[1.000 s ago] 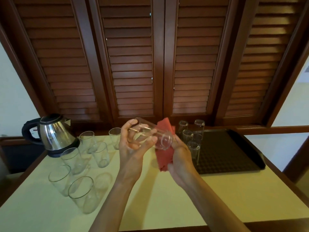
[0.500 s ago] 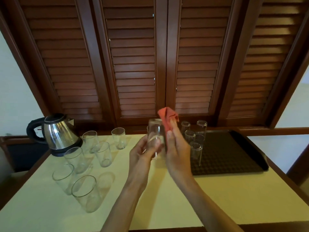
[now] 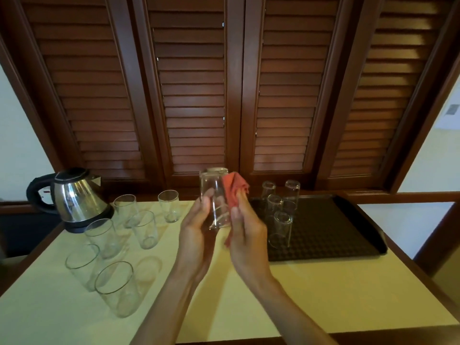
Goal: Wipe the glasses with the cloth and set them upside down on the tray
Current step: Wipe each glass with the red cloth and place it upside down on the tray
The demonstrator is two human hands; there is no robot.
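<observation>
Six upright glasses (image 3: 145,230) on table, five upturned glasses (image 3: 282,229) on tray (image 3: 348,235), one held glass (image 3: 216,199), one cloth (image 3: 234,191), one kettle (image 3: 74,199)

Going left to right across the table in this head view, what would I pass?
Shiny steel electric kettle → cluster of upright clear glasses → clear glass held bottom-up → red cloth → upturned glasses on the dark textured tray.

A clear glass (image 3: 216,200) stands upside down in mid-air, gripped by the left hand (image 3: 196,227). A red cloth (image 3: 234,191) is pressed to its side by the right hand (image 3: 245,232). Five glasses stand inverted on the dark tray (image 3: 348,230); six stand upright left on the counter (image 3: 298,295).
</observation>
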